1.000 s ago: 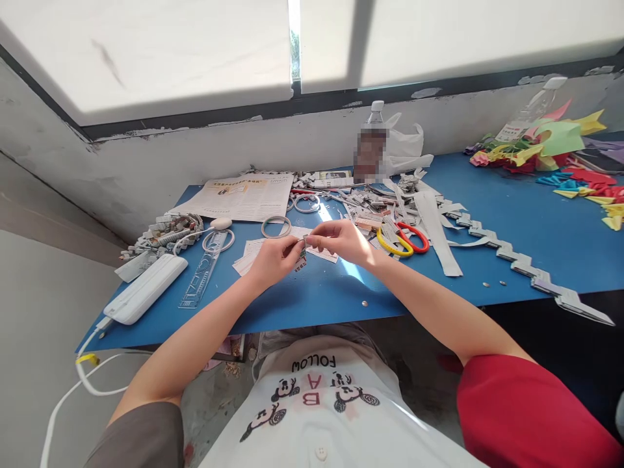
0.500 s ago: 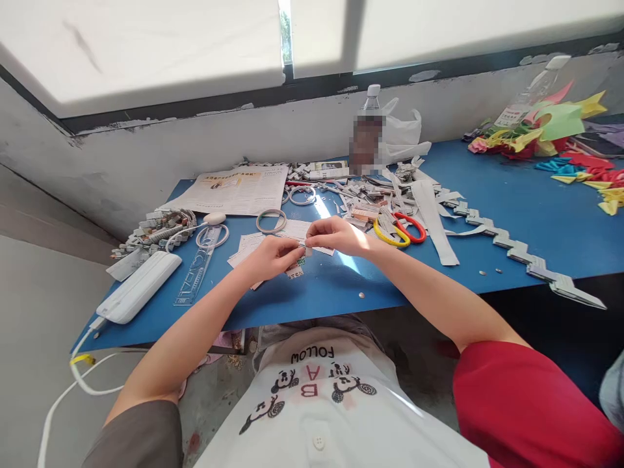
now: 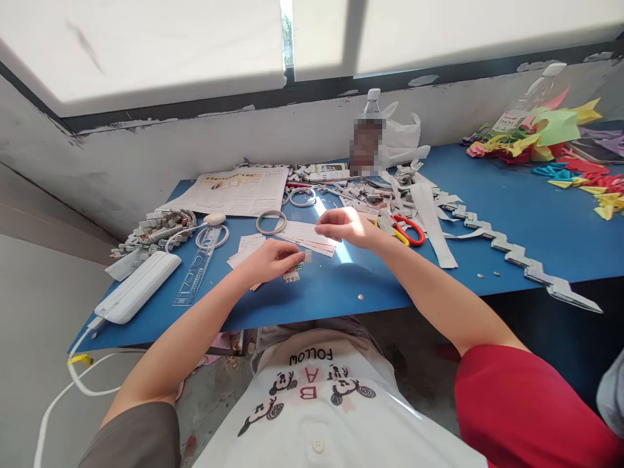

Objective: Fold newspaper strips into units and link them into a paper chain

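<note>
My left hand (image 3: pixel 273 259) is closed in a pinch on a small folded paper strip (image 3: pixel 307 257), whose pale end sticks out past the fingertips. A printed paper piece (image 3: pixel 291 277) shows just below those fingers. To the right, my right hand (image 3: pixel 345 226) holds nothing that I can see, its fingers loosely bent and apart from the thumb. It hovers by the right end of some white printed paper strips (image 3: pixel 307 235). More strips (image 3: pixel 247 247) lie partly under my left hand.
Tape rolls (image 3: pixel 272 222), a clear stencil ruler (image 3: pixel 197 270) and a white power strip (image 3: pixel 139 286) lie leftward. Red-and-yellow scissors (image 3: pixel 409 230), a paper heap (image 3: pixel 363 195) and a folded zigzag paper chain (image 3: pixel 509 248) are on the right. A bottle (image 3: pixel 368 140) stands behind.
My right hand has let go of the small paper strip and moved up and right, away from my left hand. The left hand keeps its pinch in nearly the same place.
</note>
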`<state>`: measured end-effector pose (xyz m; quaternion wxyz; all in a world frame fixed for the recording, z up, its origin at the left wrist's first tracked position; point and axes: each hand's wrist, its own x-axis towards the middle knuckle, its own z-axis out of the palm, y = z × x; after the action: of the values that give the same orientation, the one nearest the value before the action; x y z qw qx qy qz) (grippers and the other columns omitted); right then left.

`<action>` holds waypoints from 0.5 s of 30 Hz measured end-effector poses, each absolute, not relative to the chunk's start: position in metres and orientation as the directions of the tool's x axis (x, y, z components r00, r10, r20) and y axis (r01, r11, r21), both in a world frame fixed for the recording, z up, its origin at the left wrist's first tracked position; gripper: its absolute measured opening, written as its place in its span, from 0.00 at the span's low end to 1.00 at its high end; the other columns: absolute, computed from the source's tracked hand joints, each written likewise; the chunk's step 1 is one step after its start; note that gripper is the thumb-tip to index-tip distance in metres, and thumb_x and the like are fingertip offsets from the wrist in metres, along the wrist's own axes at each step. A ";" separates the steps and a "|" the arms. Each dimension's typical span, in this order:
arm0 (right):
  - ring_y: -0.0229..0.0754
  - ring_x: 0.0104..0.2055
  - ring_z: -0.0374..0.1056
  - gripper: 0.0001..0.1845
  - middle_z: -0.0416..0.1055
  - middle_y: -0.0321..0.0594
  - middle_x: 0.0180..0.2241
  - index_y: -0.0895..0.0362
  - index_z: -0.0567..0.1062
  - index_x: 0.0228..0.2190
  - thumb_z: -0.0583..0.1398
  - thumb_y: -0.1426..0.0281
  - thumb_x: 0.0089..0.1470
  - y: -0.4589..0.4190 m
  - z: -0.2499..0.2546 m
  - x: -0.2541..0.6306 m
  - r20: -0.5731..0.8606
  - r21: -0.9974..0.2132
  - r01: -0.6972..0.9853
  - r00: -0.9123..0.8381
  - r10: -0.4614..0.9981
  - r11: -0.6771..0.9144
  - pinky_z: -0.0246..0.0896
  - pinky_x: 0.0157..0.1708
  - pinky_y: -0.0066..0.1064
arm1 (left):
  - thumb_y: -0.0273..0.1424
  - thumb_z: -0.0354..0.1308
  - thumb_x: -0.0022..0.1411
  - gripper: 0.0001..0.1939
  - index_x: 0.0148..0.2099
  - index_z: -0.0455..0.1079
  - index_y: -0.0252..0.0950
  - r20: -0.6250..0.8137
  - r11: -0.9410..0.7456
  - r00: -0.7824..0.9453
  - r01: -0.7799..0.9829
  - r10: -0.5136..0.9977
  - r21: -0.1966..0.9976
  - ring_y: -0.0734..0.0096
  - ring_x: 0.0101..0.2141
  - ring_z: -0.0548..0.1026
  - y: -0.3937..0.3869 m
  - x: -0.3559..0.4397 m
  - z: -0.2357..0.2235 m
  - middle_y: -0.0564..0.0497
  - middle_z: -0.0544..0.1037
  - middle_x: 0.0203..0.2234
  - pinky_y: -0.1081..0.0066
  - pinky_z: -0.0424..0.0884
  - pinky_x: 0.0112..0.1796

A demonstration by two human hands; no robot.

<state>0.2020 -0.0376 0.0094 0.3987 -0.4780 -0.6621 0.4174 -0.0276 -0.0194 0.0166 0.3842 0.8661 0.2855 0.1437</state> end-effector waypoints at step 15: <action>0.34 0.27 0.56 0.14 0.62 0.33 0.25 0.58 0.71 0.28 0.59 0.59 0.54 -0.039 0.000 0.191 0.001 -0.879 0.385 -0.588 0.809 0.281 0.52 0.24 0.25 | 0.40 0.49 0.63 0.18 0.25 0.62 0.36 -0.007 -0.556 0.852 0.348 0.524 0.755 0.77 0.18 0.61 -0.022 -0.025 0.022 0.56 0.65 0.15 0.75 0.58 0.21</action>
<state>0.1909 -0.0395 0.0002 0.2326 -0.3900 -0.7658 0.4554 -0.0245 -0.0216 0.0219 0.4001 0.8752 0.2490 0.1096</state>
